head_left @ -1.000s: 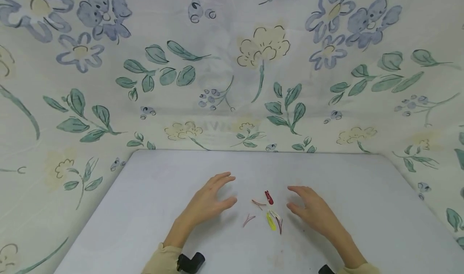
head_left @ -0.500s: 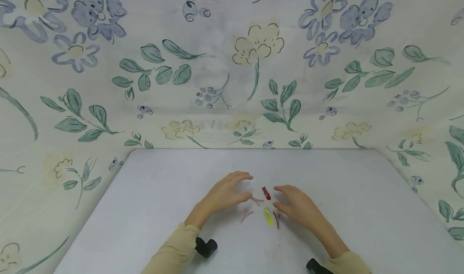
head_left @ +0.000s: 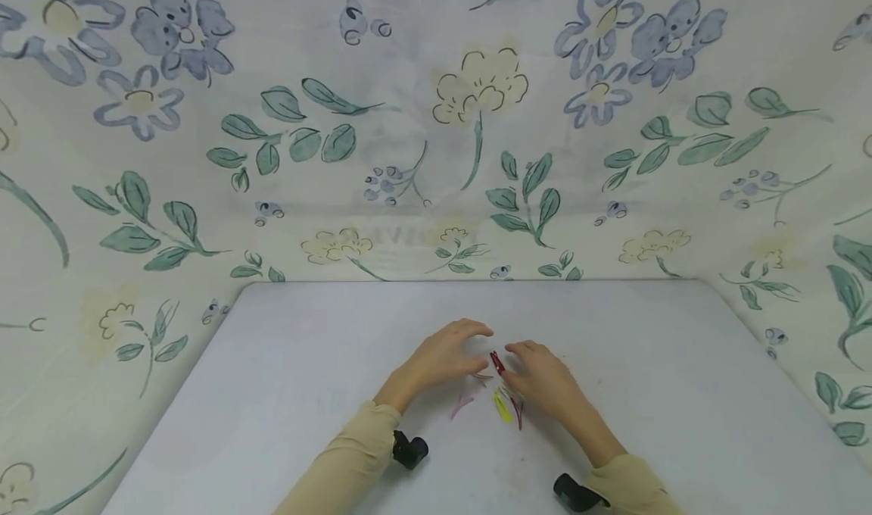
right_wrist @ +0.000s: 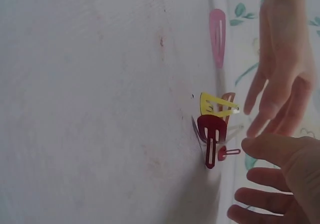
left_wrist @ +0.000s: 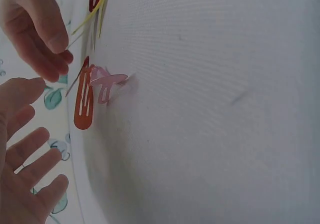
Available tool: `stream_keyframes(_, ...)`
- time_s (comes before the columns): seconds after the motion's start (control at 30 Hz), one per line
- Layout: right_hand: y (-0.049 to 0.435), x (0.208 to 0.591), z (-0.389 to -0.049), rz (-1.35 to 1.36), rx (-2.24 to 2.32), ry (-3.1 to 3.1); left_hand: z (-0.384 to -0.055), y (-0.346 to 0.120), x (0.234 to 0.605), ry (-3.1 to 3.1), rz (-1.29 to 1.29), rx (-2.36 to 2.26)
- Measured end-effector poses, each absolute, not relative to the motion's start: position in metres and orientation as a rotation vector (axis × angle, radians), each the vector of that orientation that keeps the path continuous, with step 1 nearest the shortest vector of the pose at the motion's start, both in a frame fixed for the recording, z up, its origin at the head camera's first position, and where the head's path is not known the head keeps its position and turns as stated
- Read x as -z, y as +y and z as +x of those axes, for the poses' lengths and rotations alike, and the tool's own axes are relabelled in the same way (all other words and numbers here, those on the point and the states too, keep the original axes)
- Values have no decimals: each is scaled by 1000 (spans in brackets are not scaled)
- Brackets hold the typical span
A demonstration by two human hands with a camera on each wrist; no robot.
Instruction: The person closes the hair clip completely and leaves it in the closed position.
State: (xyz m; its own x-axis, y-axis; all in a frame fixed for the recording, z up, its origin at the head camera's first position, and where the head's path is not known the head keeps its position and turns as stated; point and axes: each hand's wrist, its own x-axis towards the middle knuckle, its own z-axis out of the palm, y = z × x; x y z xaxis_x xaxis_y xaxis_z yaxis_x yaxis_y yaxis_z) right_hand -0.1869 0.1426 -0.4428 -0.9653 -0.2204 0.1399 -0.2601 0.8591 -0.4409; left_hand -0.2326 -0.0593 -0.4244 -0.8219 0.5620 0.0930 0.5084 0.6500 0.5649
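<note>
Several snap hair clips lie loosely grouped on the white tabletop. My left hand [head_left: 443, 360] hovers at the left of the group, its thumb overlapping the orange clip [left_wrist: 83, 124] in the head view. The pink clip [head_left: 462, 407] lies nearer me. On the other side, my right hand [head_left: 545, 379] has its fingers spread and its thumb right by the red clip [head_left: 497, 363]. Close below that thumb are the yellow clip [right_wrist: 205, 103], a dark red clip [right_wrist: 212, 123] and a pale clip, partly covered. Neither hand holds anything.
The white table [head_left: 313, 333] extends widely around the hands. Behind it hangs a cloth [head_left: 409, 250] printed with flowers and leaves. A black wrist camera [head_left: 411, 451] sits at the left cuff, and another black camera [head_left: 575, 492] at the right cuff.
Both hands have moved inward toward each other, the left to the right and the right to the left, closing around the red clip. The clips stay in place.
</note>
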Motion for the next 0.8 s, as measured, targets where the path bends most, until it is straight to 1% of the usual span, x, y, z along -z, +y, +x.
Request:
stream_keyframes(0.2, 134, 447, -189, 345, -730, -2906, -239, -51, 428, 2760, 877, -870)
stream_keyframes(0.4, 125, 450, -188, 265, -698, -2885, -244, -43, 433, 2761, 931, -829)
stream_keyframes(0.8, 116, 452, -184, 159, -637, -2880, -242, -37, 440, 2829, 963, -663)
